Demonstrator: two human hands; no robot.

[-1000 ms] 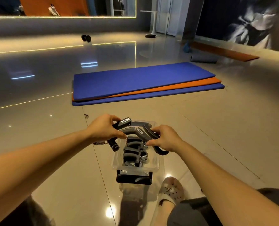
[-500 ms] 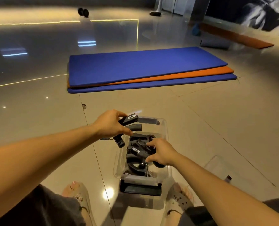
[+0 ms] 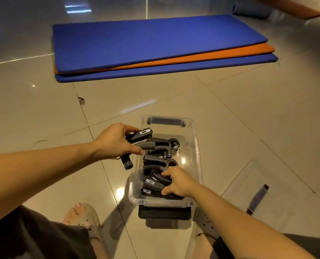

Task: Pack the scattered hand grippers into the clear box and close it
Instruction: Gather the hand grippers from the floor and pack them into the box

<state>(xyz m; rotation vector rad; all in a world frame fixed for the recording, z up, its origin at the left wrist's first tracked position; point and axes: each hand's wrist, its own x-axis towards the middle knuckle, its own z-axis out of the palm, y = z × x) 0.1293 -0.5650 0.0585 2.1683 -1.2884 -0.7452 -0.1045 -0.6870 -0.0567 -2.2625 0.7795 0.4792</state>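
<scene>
A clear plastic box (image 3: pixel 196 146) stands open on the tiled floor between my feet, with several dark grey hand grippers (image 3: pixel 158 161) lying inside. My left hand (image 3: pixel 116 141) grips one black hand gripper (image 3: pixel 141 134) over the box's left rim, its handle end sticking out below my palm. My right hand (image 3: pixel 178 182) is down inside the near end of the box, its fingers curled on a hand gripper (image 3: pixel 153 184) there. The clear lid (image 3: pixel 249 184) with a dark latch lies flat on the floor to the right of the box.
A stack of blue and orange exercise mats (image 3: pixel 155 45) lies on the floor beyond the box. My sandalled feet (image 3: pixel 82 219) flank the box's near end. A dark latch flap (image 3: pixel 164 212) hangs at the box's front. A small chip (image 3: pixel 81 100) marks a tile.
The view has tilted further down. My right hand has lowered its gripper deeper into the near end of the box. My left hand keeps its gripper at the left rim.
</scene>
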